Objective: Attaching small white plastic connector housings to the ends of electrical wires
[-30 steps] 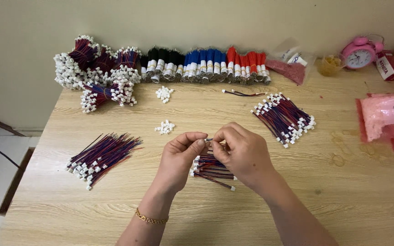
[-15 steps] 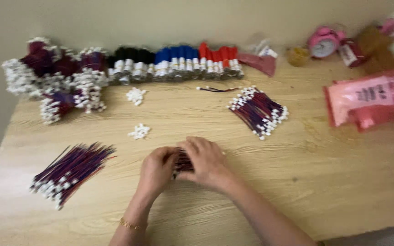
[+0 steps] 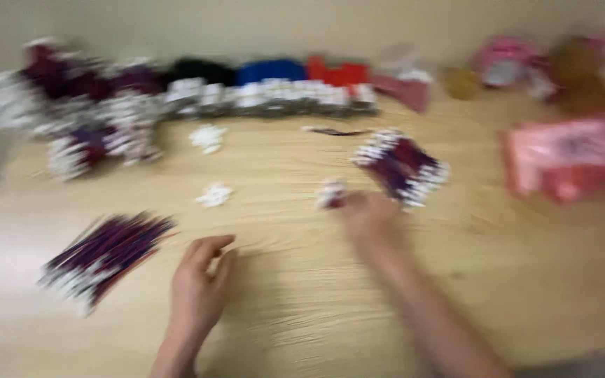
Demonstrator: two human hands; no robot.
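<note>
We are seeing our left hand lying loosely open and empty on the wooden desk, while our right hand is closing around a small wire bundle with white ends, though blur hides how tight the grip is. That bundle is sitting just beside a fanned pile of wires, and another pile is lying left of the left hand.

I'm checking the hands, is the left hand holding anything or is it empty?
Empty, as far as the blurred view shows: the left hand rests on the wooden table, fingers loosely curled, with nothing visible in it.
</note>
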